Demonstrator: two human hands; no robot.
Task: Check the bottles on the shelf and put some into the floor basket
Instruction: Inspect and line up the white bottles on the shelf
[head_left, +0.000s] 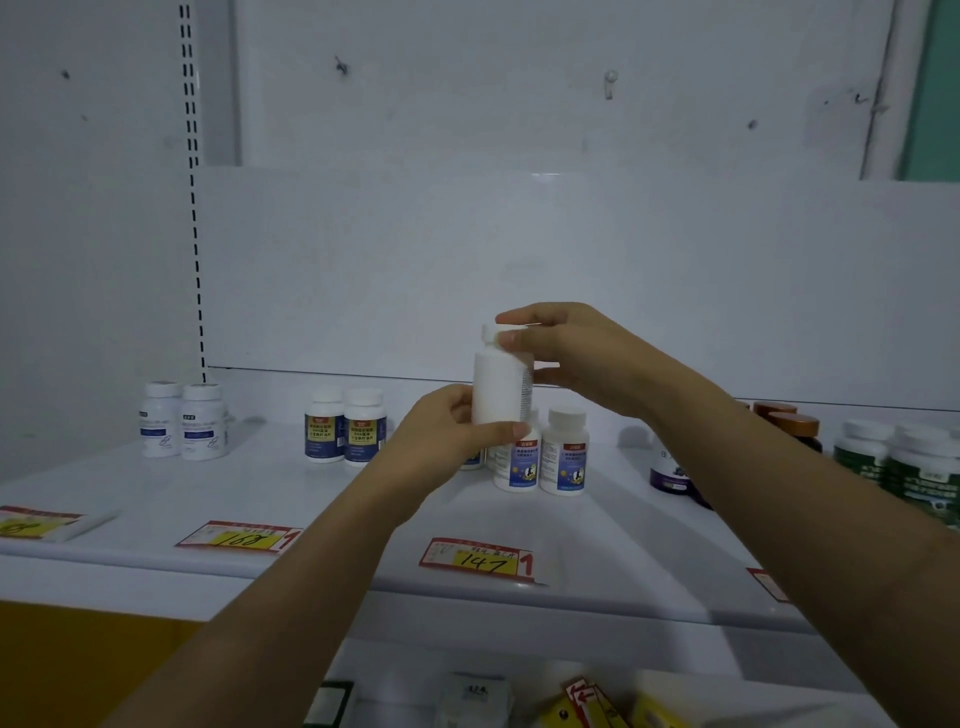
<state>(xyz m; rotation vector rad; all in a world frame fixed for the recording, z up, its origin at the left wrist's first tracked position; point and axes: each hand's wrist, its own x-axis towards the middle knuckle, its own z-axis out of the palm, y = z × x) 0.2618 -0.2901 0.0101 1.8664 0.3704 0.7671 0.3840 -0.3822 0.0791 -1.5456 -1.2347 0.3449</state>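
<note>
I've got the white bottle (501, 387) upright in both hands, lifted just above the blue-labelled pair (540, 457) on the shelf (156, 499); my left hand (447, 431) is clamped round its base, my right hand (561, 353) pinches the cap from the far side; its long axis runs straight up; the floor basket isn't in sight, so I judge it goes downward, left hand better placed.

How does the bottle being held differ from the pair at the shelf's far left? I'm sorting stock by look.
The held bottle is raised off the shelf between the left hand and right hand; the far-left pair stands on it. The held bottle shows a mostly blank white side; the pair shows front labels. The held bottle looks taller. All are white with white caps.
</note>
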